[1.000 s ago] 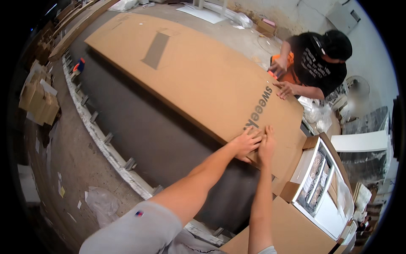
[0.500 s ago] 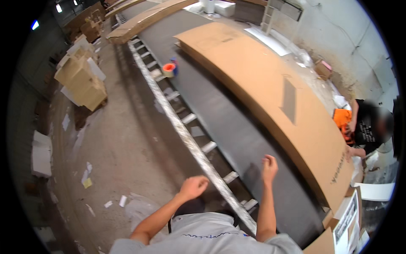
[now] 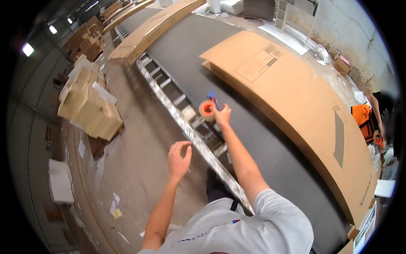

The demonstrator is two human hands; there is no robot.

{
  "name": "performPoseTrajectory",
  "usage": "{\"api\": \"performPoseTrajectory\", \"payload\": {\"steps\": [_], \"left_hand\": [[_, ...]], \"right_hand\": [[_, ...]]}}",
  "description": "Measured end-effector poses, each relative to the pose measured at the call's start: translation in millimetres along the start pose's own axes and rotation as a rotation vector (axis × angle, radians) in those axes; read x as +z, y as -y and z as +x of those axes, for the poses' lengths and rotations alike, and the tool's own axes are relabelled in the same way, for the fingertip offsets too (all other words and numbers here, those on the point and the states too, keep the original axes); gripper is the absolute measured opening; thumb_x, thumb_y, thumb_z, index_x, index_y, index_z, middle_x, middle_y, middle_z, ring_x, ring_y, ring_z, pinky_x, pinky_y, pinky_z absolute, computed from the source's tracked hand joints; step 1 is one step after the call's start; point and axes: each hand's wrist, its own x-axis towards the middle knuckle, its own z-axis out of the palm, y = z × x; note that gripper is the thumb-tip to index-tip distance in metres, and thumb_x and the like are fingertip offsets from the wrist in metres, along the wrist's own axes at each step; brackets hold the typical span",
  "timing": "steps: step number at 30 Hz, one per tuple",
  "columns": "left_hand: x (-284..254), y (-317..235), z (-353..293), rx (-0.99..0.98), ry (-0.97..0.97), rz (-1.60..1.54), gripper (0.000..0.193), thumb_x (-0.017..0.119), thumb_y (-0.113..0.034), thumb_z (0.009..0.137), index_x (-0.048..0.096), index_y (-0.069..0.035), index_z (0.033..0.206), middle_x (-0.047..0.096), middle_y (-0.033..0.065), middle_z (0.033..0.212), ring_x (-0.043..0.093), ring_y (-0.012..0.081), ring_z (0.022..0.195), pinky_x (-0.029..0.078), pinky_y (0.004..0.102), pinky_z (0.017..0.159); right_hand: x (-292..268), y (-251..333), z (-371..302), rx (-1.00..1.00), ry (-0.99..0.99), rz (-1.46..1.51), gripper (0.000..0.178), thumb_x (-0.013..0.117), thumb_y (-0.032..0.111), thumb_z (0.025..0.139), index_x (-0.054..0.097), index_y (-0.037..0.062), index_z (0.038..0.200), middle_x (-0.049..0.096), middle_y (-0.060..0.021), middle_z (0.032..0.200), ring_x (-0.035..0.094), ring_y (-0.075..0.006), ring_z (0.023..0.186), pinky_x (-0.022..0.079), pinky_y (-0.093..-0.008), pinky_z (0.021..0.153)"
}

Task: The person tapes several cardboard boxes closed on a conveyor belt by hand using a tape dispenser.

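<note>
A tape dispenser (image 3: 207, 109) with an orange-cored roll and a blue part lies at the left edge of the grey conveyor belt (image 3: 270, 154). My right hand (image 3: 223, 117) is closed on its near right side, the fingertips against the roll and handle. Over the silvery conveyor side rail (image 3: 186, 128), just to its left, my left hand (image 3: 179, 161) hangs empty, fingers curved and thumb apart. A long, flat brown carton (image 3: 292, 101) rests on the belt to the right of both hands.
Another long carton (image 3: 156, 29) lies across the conveyor farther ahead. Stacked cardboard pieces (image 3: 91, 108) stand on the floor at left, and paper scraps (image 3: 116, 211) litter it. At the far right, a person in black (image 3: 376, 112) is beside an orange item (image 3: 362, 116).
My right hand has reached forward to the tape dispenser and closed on it. My left hand has moved forward, and its fingers have opened. The whole view has shifted with my head.
</note>
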Motion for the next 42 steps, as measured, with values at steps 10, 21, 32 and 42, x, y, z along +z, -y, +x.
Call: {"api": "performPoseTrajectory", "payload": {"steps": [10,21,32,42], "left_hand": [[109.5,64.4,416.3,0.372,0.308,0.016,0.031,0.067,-0.023,0.094,0.070,-0.004,0.118,0.068,0.0159,0.124,0.064,0.0340,0.117,0.050,0.0413,0.100],[314.2,98.6,621.1,-0.136,0.949,0.035,0.105,0.070,-0.079,0.075,0.061,0.008,0.133,0.065,0.0275,0.132,0.062,0.0374,0.125,0.047,0.0446,0.106],[306.1,108.8,644.6,0.000,0.863,0.087,0.088,0.065,-0.074,0.083,0.068,0.003,0.126,0.070,0.0258,0.121,0.065,0.0394,0.119,0.048,0.0470,0.103],[320.0,120.4,662.2,0.037,0.875,0.227,0.080,0.034,-0.068,0.101,0.063,-0.002,0.136,0.065,0.0279,0.131,0.057,0.0440,0.128,0.043,0.0510,0.109]], "right_hand": [[53.3,-5.9,7.9,-0.031,0.048,-0.001,0.044,0.069,0.012,0.079,0.068,0.0007,0.122,0.068,-0.0216,0.117,0.065,-0.0381,0.112,0.050,-0.0422,0.101],[-44.1,126.1,58.3,0.024,-0.799,0.269,0.029,0.065,-0.003,0.086,0.064,-0.0036,0.115,0.067,-0.0082,0.106,0.063,-0.0167,0.100,0.050,-0.0315,0.092],[-31.5,111.1,170.6,0.101,-0.872,0.276,0.034,0.062,0.022,0.103,0.063,-0.0016,0.127,0.057,-0.0082,0.117,0.063,-0.0175,0.101,0.054,-0.0298,0.084],[-66.6,90.7,176.4,0.045,-1.045,-0.769,0.031,0.063,0.020,0.092,0.065,0.0054,0.119,0.060,-0.0148,0.117,0.055,-0.0360,0.112,0.045,-0.0484,0.098]]}}
